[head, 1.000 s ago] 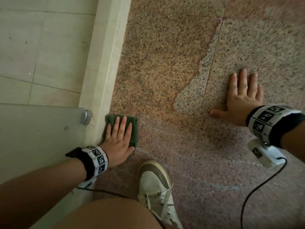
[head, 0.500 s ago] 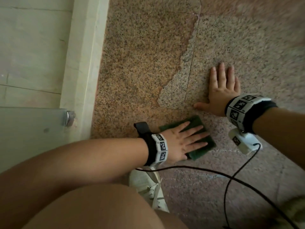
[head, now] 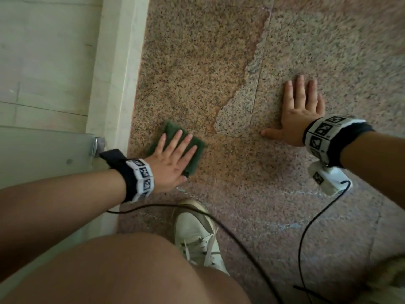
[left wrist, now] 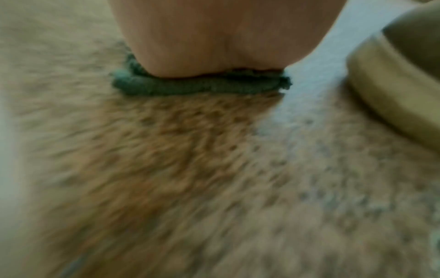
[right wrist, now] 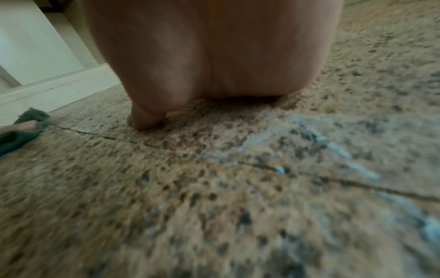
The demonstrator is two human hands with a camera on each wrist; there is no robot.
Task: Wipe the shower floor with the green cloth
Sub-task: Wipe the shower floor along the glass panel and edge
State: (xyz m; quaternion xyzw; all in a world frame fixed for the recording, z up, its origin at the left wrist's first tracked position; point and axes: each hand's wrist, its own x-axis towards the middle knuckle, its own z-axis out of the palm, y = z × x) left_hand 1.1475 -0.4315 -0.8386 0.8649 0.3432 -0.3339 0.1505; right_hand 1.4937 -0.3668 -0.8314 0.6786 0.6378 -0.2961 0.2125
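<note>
A folded dark green cloth (head: 194, 153) lies flat on the speckled granite shower floor (head: 219, 62), close to the pale curb. My left hand (head: 173, 154) presses down on it with straight, spread fingers. The left wrist view shows the heel of that hand (left wrist: 214, 37) sitting on the cloth's edge (left wrist: 197, 86). My right hand (head: 300, 110) lies flat and open on the bare floor farther right, holding nothing. From the right wrist view, the cloth (right wrist: 14, 135) shows at the far left edge, and the right hand's palm (right wrist: 214, 56) rests on the stone.
A pale raised curb (head: 114, 84) borders the floor on the left, with a glass door and its metal fitting (head: 98, 143) beside it. My white shoe (head: 195, 235) stands just below the cloth. Black cables (head: 306, 238) trail across the floor. Pale streaks (right wrist: 333, 148) mark the stone.
My left hand swept the cloth right from the curb toward the right hand, then back left to near the curb. The right hand stayed planted flat.
</note>
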